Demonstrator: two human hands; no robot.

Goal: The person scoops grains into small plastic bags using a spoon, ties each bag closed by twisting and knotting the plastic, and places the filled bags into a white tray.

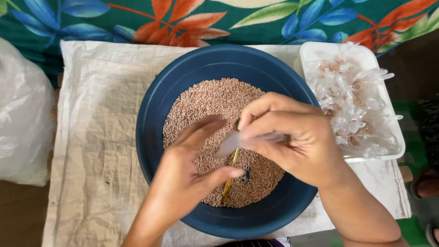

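A pale woven sack [96, 137] is spread flat as a work surface, with a cloth [183, 18] printed in blue, orange and green leaves behind it and a white plastic bag [20, 114] at the left edge. On the sack sits a dark blue bowl [157, 114] holding a heap of small pinkish-brown grains [206, 103]. A thin yellow stick [228, 180] lies in the grains, near the front of the heap. Just right of the bowl, touching its rim, stands a white tray [315, 52] piled with small clear packets [354, 103], some with grains inside.

Both hands hover over the bowl. The right hand [292, 137] pinches a small clear pouch [238, 142] between thumb and curled fingers, the pouch blurred. The left hand [192, 169] has its fingers spread, reaching up to the pouch's open end; whether it touches it I cannot tell.
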